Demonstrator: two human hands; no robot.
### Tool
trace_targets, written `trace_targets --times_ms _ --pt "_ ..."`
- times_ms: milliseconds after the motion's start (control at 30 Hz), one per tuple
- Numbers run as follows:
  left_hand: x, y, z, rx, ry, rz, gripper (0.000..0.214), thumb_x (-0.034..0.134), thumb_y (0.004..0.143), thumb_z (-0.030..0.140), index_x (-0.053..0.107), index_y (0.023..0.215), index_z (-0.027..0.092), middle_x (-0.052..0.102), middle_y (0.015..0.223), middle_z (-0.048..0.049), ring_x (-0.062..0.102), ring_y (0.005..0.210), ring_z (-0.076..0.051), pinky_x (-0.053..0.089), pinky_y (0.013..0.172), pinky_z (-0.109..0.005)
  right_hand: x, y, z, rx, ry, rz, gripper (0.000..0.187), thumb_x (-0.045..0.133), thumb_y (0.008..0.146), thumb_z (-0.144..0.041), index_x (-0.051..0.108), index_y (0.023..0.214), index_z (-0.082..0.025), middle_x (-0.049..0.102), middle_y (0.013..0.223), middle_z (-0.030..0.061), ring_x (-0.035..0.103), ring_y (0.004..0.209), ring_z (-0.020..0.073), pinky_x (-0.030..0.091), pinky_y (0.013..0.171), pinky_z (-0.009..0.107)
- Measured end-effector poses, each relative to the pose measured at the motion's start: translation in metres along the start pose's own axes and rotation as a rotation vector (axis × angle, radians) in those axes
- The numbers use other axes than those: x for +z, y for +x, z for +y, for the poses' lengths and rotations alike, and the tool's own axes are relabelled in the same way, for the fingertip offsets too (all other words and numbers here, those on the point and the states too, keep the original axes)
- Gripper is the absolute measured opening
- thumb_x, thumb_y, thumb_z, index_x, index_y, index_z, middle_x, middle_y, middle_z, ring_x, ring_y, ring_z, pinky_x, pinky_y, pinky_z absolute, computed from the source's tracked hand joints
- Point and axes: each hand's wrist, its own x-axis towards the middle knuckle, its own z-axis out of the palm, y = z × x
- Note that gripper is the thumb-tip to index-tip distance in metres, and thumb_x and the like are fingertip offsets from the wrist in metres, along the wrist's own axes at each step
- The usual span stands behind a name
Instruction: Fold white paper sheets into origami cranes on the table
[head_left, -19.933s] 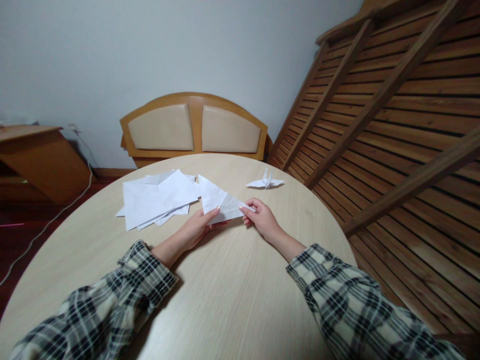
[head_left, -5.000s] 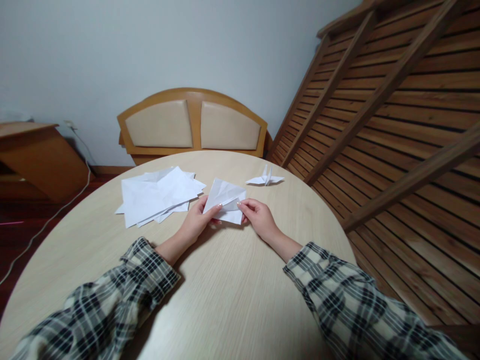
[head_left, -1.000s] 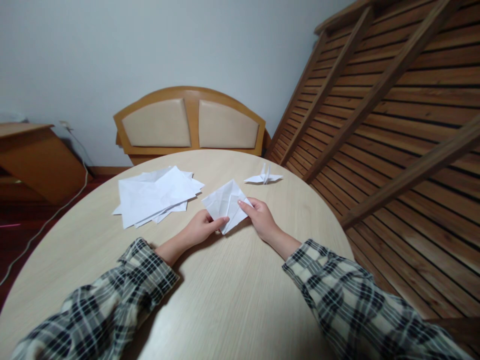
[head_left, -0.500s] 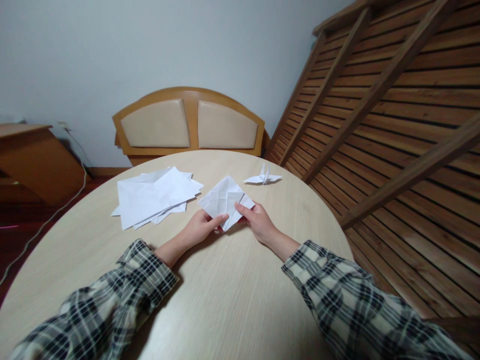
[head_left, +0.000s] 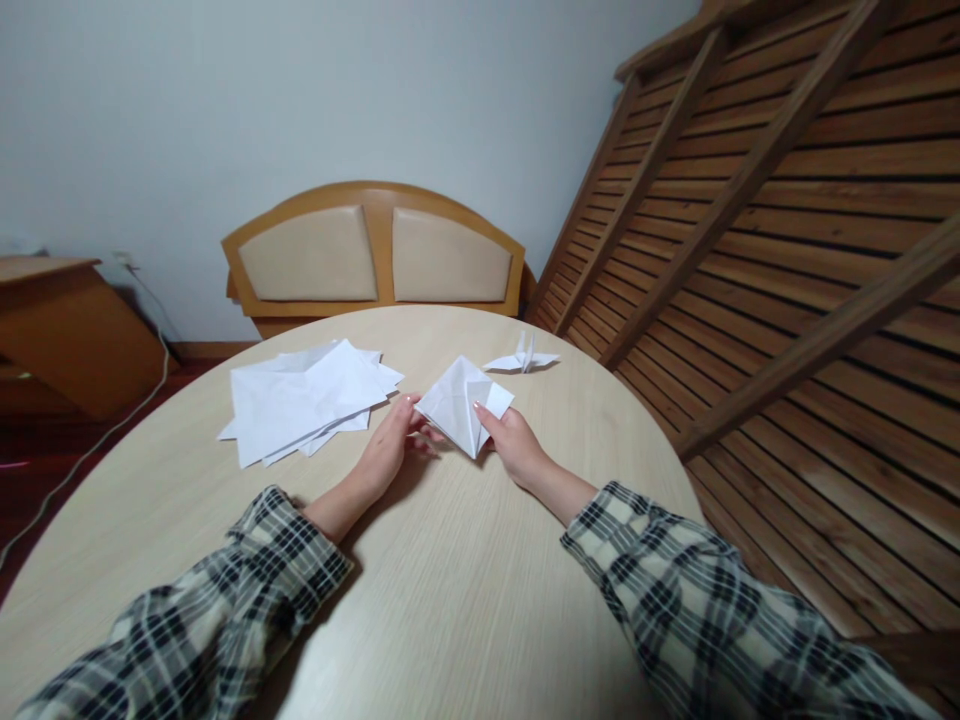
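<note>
— Where is our folded paper (head_left: 459, 405)?
— It is over the round table (head_left: 450, 600), right between our two hands.
— Which hand has it?
— Our right hand (head_left: 511, 447) pinches its right side, thumb on top. Our left hand (head_left: 388, 447) touches the left edge with its fingers under it. We cannot tell if it grips.
— What else do we see?
— A pile of white sheets (head_left: 300, 405) on the left, and a little paper bird (head_left: 521, 360) just behind.
</note>
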Motion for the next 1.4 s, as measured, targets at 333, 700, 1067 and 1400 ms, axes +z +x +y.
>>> trace_targets --times_ms 333,700,1067,1400 --pt "-0.002 -0.002 0.006 0.138 0.133 0.009 0.049 0.056 0.090 0.033 0.043 0.138 0.026 0.064 0.097 -0.0039 0.059 0.077 -0.014 0.052 0.067 -0.028 -0.004 0.003 0.007 0.004 -0.083 -0.023 0.036 0.064 0.081 -0.049 0.068 0.099 -0.018 0.073 0.098 0.0084 0.066 0.088 0.0224 0.054 0.075 0.036" --pt "-0.002 0.002 0.008 0.201 0.382 -0.020 0.029 0.051 0.080 0.017 0.063 0.106 0.016 0.066 0.106 -0.0086 0.062 0.081 -0.016 0.051 0.071 -0.029 -0.005 0.003 0.003 -0.050 -0.063 -0.053 0.038 0.069 0.079 -0.037 0.063 0.111 -0.019 0.068 0.120 0.0111 0.065 0.106 0.0224 0.049 0.096 0.042" --pt "-0.006 0.001 0.014 0.256 0.575 -0.084 0.038 0.048 0.074 0.013 0.065 0.108 0.018 0.069 0.106 -0.0077 0.062 0.091 -0.019 0.049 0.075 -0.030 -0.002 -0.006 -0.010 -0.005 -0.016 -0.165 0.042 0.077 0.072 -0.029 0.065 0.111 -0.022 0.069 0.121 0.0080 0.066 0.109 0.0237 0.048 0.101 0.045" --pt "-0.015 0.000 0.014 0.257 0.559 -0.138 0.027 0.052 0.082 0.020 0.066 0.105 0.017 0.069 0.097 -0.0068 0.061 0.085 -0.018 0.048 0.073 -0.030 -0.003 -0.006 -0.011 0.009 -0.027 -0.199 0.042 0.078 0.069 -0.026 0.067 0.110 -0.021 0.070 0.119 0.0082 0.067 0.104 0.0234 0.048 0.100 0.045"
